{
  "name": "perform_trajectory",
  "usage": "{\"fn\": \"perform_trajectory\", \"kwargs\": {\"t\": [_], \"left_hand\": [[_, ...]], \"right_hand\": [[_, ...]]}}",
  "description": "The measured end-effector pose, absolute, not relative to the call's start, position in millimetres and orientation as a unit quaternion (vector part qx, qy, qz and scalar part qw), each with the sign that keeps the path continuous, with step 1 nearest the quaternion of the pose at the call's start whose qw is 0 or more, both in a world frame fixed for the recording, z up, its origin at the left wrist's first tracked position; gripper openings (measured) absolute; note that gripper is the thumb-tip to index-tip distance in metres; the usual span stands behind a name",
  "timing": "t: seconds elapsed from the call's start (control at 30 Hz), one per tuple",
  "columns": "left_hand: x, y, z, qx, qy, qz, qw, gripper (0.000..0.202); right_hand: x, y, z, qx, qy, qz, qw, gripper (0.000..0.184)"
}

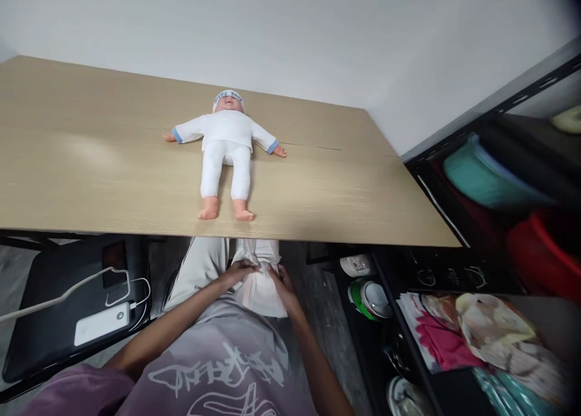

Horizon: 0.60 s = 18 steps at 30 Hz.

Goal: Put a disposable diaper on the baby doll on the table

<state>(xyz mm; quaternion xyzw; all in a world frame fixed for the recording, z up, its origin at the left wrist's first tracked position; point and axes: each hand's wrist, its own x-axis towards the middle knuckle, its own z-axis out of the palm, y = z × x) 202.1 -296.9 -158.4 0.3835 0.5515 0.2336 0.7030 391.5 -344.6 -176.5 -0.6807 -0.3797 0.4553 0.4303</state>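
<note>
A baby doll (226, 155) in white clothes and a white cap lies on its back on the wooden table (113, 174), arms spread, feet toward me. Below the table's near edge, in front of my lap, both my hands grip a white folded cloth item (263, 283) that looks like a diaper. My left hand (236, 272) pinches its left side with closed fingers. My right hand (284, 283) holds its right side, fingers curled on the fabric.
A black chair (54, 325) at the lower left carries a white power bank (100, 323) and cable. A dark shelf unit (476, 270) on the right holds bowls, folded cloths and teal and red items. A white wall stands behind the table.
</note>
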Motion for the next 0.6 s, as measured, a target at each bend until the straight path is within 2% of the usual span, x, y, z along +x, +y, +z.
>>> {"fn": "perform_trajectory", "kwargs": {"t": [0.13, 0.2, 0.27, 0.33, 0.47, 0.6], "left_hand": [[188.2, -350.8, -100.7, 0.345, 0.5, 0.277, 0.744, 0.073], [169.4, -389.0, -62.8, 0.349, 0.442, 0.323, 0.761, 0.069], [149.5, -422.4, -28.8, 0.382, 0.382, 0.354, 0.763, 0.054], [134.6, -442.3, -5.8, 0.408, 0.379, 0.384, 0.736, 0.056], [125.2, -438.0, 3.4, 0.359, 0.428, 0.419, 0.716, 0.08], [123.3, -413.4, -10.6, 0.294, 0.47, 0.384, 0.738, 0.083]], "right_hand": [[388.8, -387.9, -116.6, -0.627, -0.345, 0.542, 0.441, 0.081], [385.5, -423.5, -75.9, -0.585, -0.357, 0.563, 0.462, 0.068], [378.3, -453.4, -38.3, -0.56, -0.389, 0.539, 0.494, 0.061], [366.9, -466.6, -11.6, -0.528, -0.428, 0.528, 0.51, 0.054], [337.4, -441.9, 1.9, -0.471, -0.459, 0.554, 0.511, 0.049], [314.1, -404.4, -15.7, -0.443, -0.433, 0.613, 0.491, 0.052]]}}
